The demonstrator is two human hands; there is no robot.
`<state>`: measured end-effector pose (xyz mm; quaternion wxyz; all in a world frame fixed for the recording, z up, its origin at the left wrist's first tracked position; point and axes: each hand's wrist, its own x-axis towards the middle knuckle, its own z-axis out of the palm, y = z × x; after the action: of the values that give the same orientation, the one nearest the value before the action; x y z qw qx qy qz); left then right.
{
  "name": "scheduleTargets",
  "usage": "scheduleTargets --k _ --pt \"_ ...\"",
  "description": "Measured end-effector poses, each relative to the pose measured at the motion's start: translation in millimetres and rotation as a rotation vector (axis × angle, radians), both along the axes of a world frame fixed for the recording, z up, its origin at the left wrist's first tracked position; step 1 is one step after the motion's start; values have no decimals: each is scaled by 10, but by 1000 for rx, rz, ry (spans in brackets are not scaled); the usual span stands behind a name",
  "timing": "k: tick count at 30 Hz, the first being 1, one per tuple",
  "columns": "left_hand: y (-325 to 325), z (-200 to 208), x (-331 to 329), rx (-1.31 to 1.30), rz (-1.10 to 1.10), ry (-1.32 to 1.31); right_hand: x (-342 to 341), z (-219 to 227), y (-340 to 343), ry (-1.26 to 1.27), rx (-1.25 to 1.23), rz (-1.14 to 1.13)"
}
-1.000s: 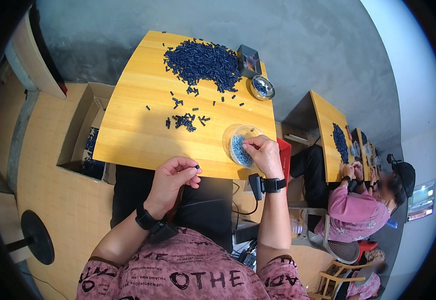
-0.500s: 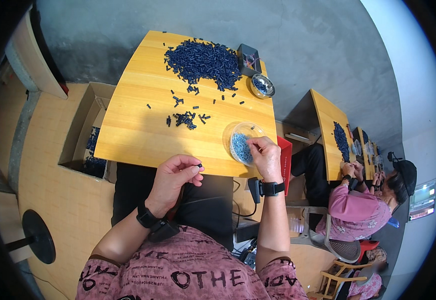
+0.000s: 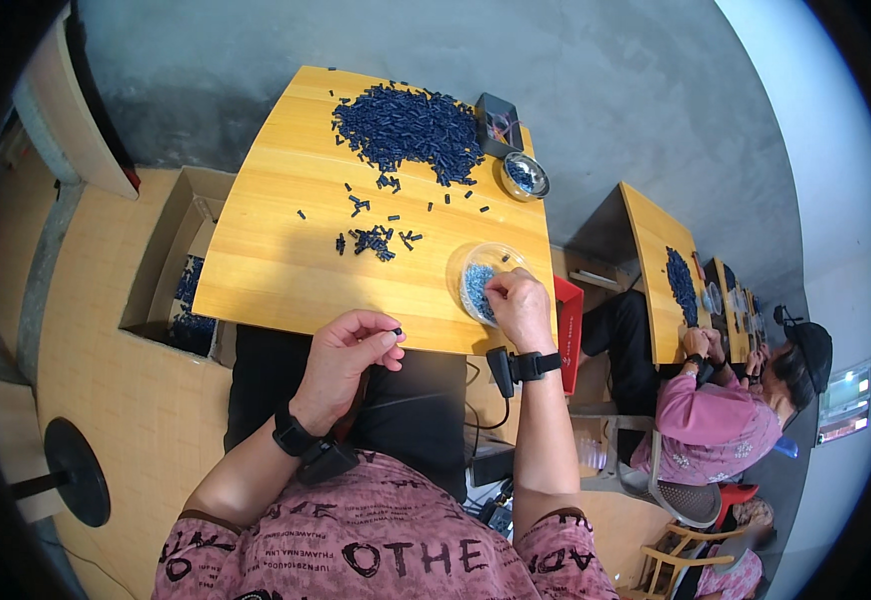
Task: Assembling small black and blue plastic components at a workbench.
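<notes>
My left hand (image 3: 348,362) is above my lap, just off the table's near edge. Its thumb and index finger pinch a small black cylinder (image 3: 397,331). My right hand (image 3: 522,308) reaches into a clear round bowl (image 3: 499,250), its fingertips closed together at the tiny light-blue pieces (image 3: 477,284) inside. Whatever those fingertips may hold is too small and too covered to make out. Beyond the bowl, a loose cluster of small dark cylinders (image 3: 373,242) lies on the wooden table (image 3: 266,240).
A large heap of dark cylinders (image 3: 406,128) covers the table's far part. At the far right stand a metal bowl (image 3: 525,177) and a black box (image 3: 498,122). A cardboard box (image 3: 156,270) is on the left floor, a red bin (image 3: 569,340) right. Another person (image 3: 721,410) works at the right-hand table.
My right hand has shifted slightly left, its fingertips deeper among the light-blue pieces. My left hand stays in place with the black cylinder.
</notes>
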<state>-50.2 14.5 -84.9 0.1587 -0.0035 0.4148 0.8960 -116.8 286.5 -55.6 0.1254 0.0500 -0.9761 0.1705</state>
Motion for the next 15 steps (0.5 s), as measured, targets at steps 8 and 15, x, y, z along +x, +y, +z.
scheduleTargets --k 8,15 --pt "37 -7 6 1 -24 -18 -105 -5 -8 0 80 4" --pt "-22 16 -24 -30 8 -27 -111 4 -47 2 51 -39"
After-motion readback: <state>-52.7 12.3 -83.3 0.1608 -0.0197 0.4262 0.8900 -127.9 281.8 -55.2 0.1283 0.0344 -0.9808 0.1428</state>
